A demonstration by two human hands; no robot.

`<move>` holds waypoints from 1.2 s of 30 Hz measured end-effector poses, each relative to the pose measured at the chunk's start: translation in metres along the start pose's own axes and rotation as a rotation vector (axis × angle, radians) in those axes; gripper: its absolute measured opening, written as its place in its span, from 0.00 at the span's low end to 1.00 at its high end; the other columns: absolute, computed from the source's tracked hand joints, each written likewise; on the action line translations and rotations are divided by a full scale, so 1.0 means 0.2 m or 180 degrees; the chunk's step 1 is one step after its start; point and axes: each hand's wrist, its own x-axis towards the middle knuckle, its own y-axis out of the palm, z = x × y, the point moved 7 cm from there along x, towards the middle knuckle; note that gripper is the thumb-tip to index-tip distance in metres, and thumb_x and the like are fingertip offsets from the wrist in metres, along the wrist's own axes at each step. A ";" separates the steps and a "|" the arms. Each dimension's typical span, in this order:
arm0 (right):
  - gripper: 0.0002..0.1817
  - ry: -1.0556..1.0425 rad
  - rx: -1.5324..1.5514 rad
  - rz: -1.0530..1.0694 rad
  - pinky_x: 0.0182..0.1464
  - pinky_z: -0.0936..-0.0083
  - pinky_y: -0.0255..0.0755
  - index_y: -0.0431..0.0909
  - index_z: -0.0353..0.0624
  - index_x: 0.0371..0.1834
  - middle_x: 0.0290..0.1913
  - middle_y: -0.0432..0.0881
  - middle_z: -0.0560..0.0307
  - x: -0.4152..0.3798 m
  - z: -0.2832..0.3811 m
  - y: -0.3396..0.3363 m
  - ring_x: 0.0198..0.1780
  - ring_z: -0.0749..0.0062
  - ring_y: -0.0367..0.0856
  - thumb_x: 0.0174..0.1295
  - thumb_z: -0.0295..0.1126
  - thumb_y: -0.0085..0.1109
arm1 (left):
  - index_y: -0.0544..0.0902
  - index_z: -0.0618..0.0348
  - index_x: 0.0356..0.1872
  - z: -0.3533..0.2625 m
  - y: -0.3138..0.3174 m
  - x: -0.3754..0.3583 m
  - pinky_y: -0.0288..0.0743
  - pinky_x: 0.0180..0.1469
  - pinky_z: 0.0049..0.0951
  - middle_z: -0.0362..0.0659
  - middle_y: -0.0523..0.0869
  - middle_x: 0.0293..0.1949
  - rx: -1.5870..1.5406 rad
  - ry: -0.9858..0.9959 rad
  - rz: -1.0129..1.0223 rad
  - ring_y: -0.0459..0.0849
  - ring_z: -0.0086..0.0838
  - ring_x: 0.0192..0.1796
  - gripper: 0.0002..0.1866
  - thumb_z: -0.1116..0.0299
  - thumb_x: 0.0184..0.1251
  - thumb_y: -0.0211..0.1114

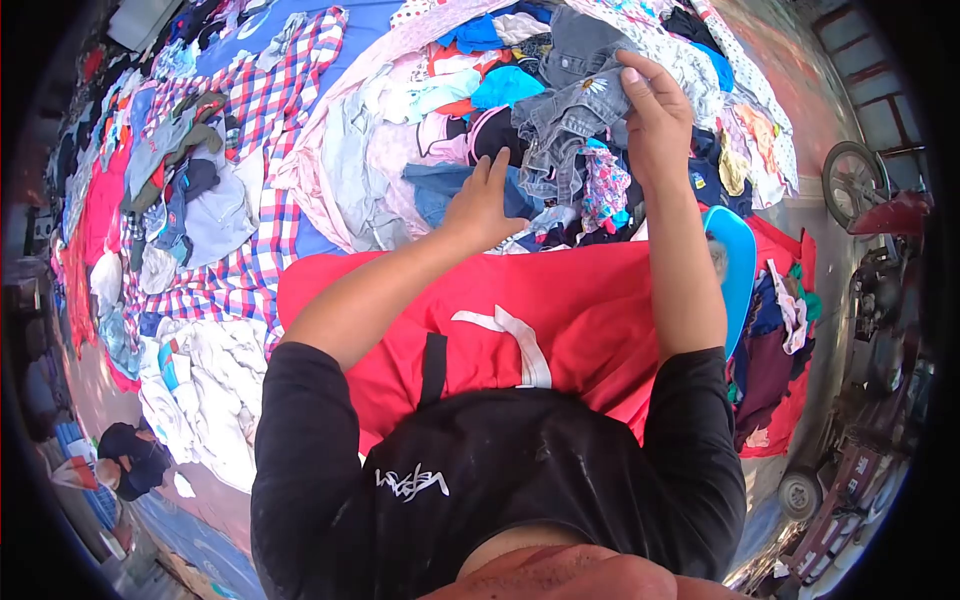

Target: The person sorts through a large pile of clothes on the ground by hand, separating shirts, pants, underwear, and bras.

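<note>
My right hand point(658, 118) is raised over the heap of clothes, thumb and index finger pinching the edge of a grey denim garment point(565, 120) with a white daisy on it. Its exact kind is hard to tell, as it hangs crumpled over the pile. Lower and to the left, my left hand point(485, 205) holds nothing, its fingers stretched out above a blue denim piece point(432, 190). Around them lie a black garment with pink trim point(495, 132), a bright blue cloth point(507, 88) and a flower-patterned cloth point(605, 185).
Red cloth point(600, 290) covers my lap. A blue plastic edge point(740, 270) shows beside my right forearm. On the left, a checked cloth point(275, 190) bears more clothes, with white garments point(215, 380) nearer. Another person point(135, 460) is at lower left; a wheel point(855, 187) stands at right.
</note>
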 end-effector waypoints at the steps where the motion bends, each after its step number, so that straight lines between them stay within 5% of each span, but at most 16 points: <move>1: 0.20 -0.0002 0.0116 0.0003 0.36 0.82 0.75 0.78 0.37 0.64 0.36 0.85 0.61 -0.01 0.04 0.02 0.36 0.82 0.81 0.70 0.26 0.62 | 0.47 0.57 0.81 0.02 0.04 -0.01 0.69 0.70 0.50 0.70 0.60 0.73 0.0129 0.0040 -0.0002 0.66 0.63 0.73 0.62 0.57 0.49 0.80; 3: 0.20 0.0052 0.0608 0.0309 0.39 0.80 0.78 0.77 0.36 0.65 0.38 0.86 0.58 -0.02 0.13 0.06 0.39 0.79 0.83 0.70 0.27 0.61 | 0.54 0.56 0.80 0.05 0.10 -0.02 0.69 0.71 0.50 0.65 0.58 0.76 0.0107 0.0044 -0.0122 0.64 0.65 0.74 0.57 0.57 0.50 0.79; 6: 0.28 0.0068 0.1188 0.0730 0.46 0.74 0.83 0.67 0.36 0.71 0.50 0.83 0.49 -0.04 0.29 0.16 0.49 0.69 0.84 0.70 0.32 0.61 | 0.64 0.59 0.75 0.05 0.23 0.02 0.67 0.72 0.47 0.60 0.64 0.75 -0.0022 0.1693 -0.0360 0.67 0.59 0.73 0.47 0.60 0.54 0.76; 8: 0.40 0.0109 0.1526 0.1049 0.54 0.62 0.85 0.56 0.38 0.78 0.59 0.76 0.48 -0.02 0.34 0.16 0.59 0.64 0.80 0.65 0.34 0.67 | 0.73 0.60 0.69 -0.18 0.06 0.01 0.64 0.74 0.42 0.50 0.76 0.69 -0.2241 0.0543 0.0807 0.73 0.46 0.71 0.34 0.68 0.61 0.71; 9: 0.40 0.0193 0.1371 0.0955 0.52 0.65 0.85 0.56 0.38 0.77 0.65 0.73 0.45 -0.02 0.34 0.13 0.60 0.64 0.80 0.65 0.32 0.66 | 0.74 0.60 0.69 -0.19 0.05 0.02 0.64 0.74 0.41 0.49 0.78 0.67 -0.2538 0.0472 0.0938 0.75 0.43 0.70 0.32 0.70 0.62 0.70; 12: 0.29 -0.0672 -0.0674 -0.0376 0.51 0.71 0.82 0.68 0.34 0.72 0.55 0.84 0.40 0.11 0.13 -0.35 0.56 0.63 0.85 0.73 0.38 0.58 | 0.74 0.63 0.68 -0.20 0.05 0.01 0.67 0.72 0.39 0.46 0.81 0.66 -0.4421 -0.0389 0.1137 0.79 0.37 0.67 0.25 0.71 0.70 0.61; 13: 0.30 -0.0269 -0.1279 -0.1020 0.55 0.68 0.79 0.69 0.34 0.72 0.57 0.83 0.40 0.13 -0.10 -0.54 0.59 0.62 0.83 0.73 0.42 0.58 | 0.73 0.65 0.68 -0.20 -0.03 0.04 0.67 0.72 0.39 0.47 0.80 0.66 -0.4818 -0.0426 0.1179 0.79 0.37 0.67 0.25 0.70 0.72 0.56; 15: 0.34 0.2333 -0.1247 -0.1128 0.64 0.61 0.72 0.69 0.35 0.72 0.61 0.81 0.40 -0.02 -0.86 -0.67 0.65 0.59 0.78 0.72 0.49 0.57 | 0.74 0.67 0.66 -0.23 -0.16 0.10 0.71 0.70 0.40 0.49 0.82 0.64 -0.5408 -0.0506 0.1083 0.80 0.38 0.65 0.24 0.70 0.71 0.52; 16: 0.36 0.3448 -0.0607 -0.0722 0.69 0.57 0.69 0.69 0.35 0.72 0.63 0.80 0.40 -0.23 -1.13 -0.55 0.68 0.58 0.76 0.72 0.53 0.57 | 0.75 0.68 0.65 -0.18 -0.15 0.11 0.72 0.69 0.40 0.50 0.83 0.62 -0.5334 -0.0672 0.1135 0.81 0.38 0.64 0.24 0.70 0.71 0.52; 18: 0.32 0.3373 0.0509 0.0926 0.66 0.61 0.73 0.74 0.37 0.68 0.61 0.82 0.44 -0.42 -1.12 -0.10 0.64 0.60 0.80 0.73 0.52 0.58 | 0.77 0.68 0.63 -0.05 -0.13 0.16 0.75 0.67 0.40 0.51 0.85 0.60 -0.5207 -0.0947 0.1147 0.84 0.38 0.61 0.24 0.69 0.69 0.53; 22: 0.26 0.3134 0.1760 0.0315 0.62 0.65 0.78 0.78 0.39 0.62 0.58 0.85 0.50 -0.28 -0.97 -0.07 0.56 0.63 0.86 0.75 0.50 0.54 | 0.81 0.67 0.57 0.07 -0.22 0.18 0.79 0.61 0.38 0.48 0.88 0.51 -0.5189 -0.1204 0.0830 0.88 0.36 0.52 0.21 0.69 0.65 0.56; 26: 0.29 0.1193 0.1457 -0.0016 0.71 0.64 0.70 0.71 0.38 0.68 0.64 0.80 0.50 0.01 -0.42 -0.29 0.64 0.63 0.80 0.71 0.45 0.61 | 0.73 0.69 0.67 -0.05 -0.47 0.09 0.76 0.64 0.37 0.49 0.84 0.58 -0.4740 -0.0525 0.0943 0.84 0.36 0.59 0.30 0.70 0.62 0.60; 28: 0.32 0.0842 0.1744 0.0510 0.70 0.64 0.70 0.68 0.36 0.70 0.65 0.79 0.51 0.03 -0.25 -0.30 0.65 0.64 0.79 0.68 0.41 0.65 | 0.68 0.69 0.71 -0.09 -0.51 0.04 0.72 0.68 0.38 0.49 0.81 0.63 -0.4185 -0.0207 0.1447 0.80 0.37 0.65 0.36 0.64 0.64 0.68; 31: 0.33 0.1743 0.0000 0.1002 0.64 0.70 0.71 0.71 0.35 0.68 0.58 0.83 0.57 0.00 -0.44 -0.40 0.58 0.71 0.81 0.60 0.31 0.72 | 0.69 0.70 0.71 -0.10 -0.42 0.02 0.69 0.71 0.39 0.51 0.80 0.64 -0.3866 -0.0413 0.2128 0.78 0.37 0.68 0.42 0.53 0.63 0.74; 34: 0.27 0.1935 0.0259 0.1128 0.62 0.71 0.73 0.77 0.34 0.62 0.54 0.86 0.55 -0.15 -0.49 -0.12 0.55 0.70 0.83 0.58 0.25 0.73 | 0.74 0.68 0.66 0.09 -0.09 0.10 0.72 0.67 0.37 0.49 0.82 0.63 -0.4225 -0.1677 0.1457 0.80 0.36 0.66 0.35 0.55 0.65 0.73; 36: 0.24 0.2180 0.0545 0.1194 0.61 0.68 0.76 0.79 0.34 0.60 0.52 0.87 0.55 -0.22 -0.57 -0.02 0.53 0.69 0.85 0.60 0.25 0.72 | 0.78 0.66 0.63 0.12 0.05 0.10 0.75 0.62 0.37 0.47 0.84 0.59 -0.3492 -0.1499 0.1574 0.83 0.34 0.61 0.30 0.56 0.66 0.72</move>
